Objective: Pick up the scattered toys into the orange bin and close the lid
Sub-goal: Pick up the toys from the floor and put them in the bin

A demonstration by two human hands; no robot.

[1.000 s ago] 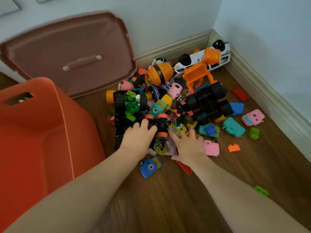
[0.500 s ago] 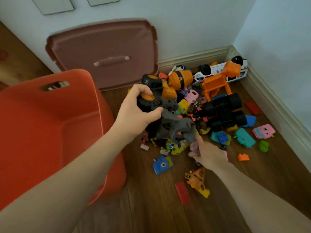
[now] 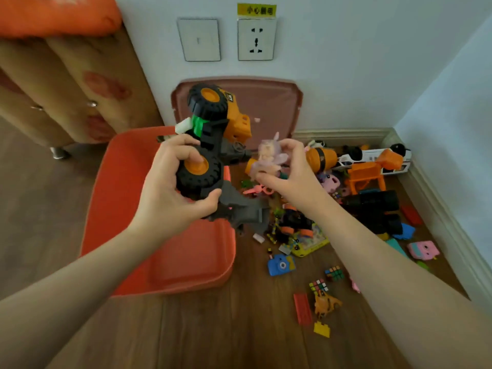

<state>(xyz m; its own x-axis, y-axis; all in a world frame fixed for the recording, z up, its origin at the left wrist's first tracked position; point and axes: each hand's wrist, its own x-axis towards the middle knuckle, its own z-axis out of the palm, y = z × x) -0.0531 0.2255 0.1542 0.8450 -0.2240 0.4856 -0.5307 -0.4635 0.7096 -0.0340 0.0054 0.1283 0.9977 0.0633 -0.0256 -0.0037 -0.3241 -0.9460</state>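
Left hand point(image 3: 173, 190) up over the open orange plastic bin point(image 3: 119, 209), fingers and thumb wrapped round the lower black wheel of a big orange-and-black toy loader truck point(image 3: 213, 134), and the truck stands almost on end, its long axis running up and down, grey scoop arm hanging at the bottom, second wheel at the top in front of the dusty-pink plastic lid point(image 3: 269, 102) that leans against the wall. Right hand point(image 3: 287, 177) alongside, just right of the truck, fingers pinched on a small pale pink and lilac doll figure point(image 3: 269, 158), blurred, so no detail to give. Here is what matters: the bin's mouth lies directly below and slightly left of the left hand, so the truck looks ready to go straight down, while the right hand sits over the bin's right rim and, to my eye, needs a short shift left to drop the doll inside. Left hand is the nearer one. Plenty left on the wooden floor point(image 3: 213, 328): the main heap of toys point(image 3: 359, 187) in the corner to the right, a blue toy camera point(image 3: 281, 264), two little colour cubes point(image 3: 326, 280), a flat red brick point(image 3: 302, 308). Early going, I'd say; the lid is a long way off its turn.
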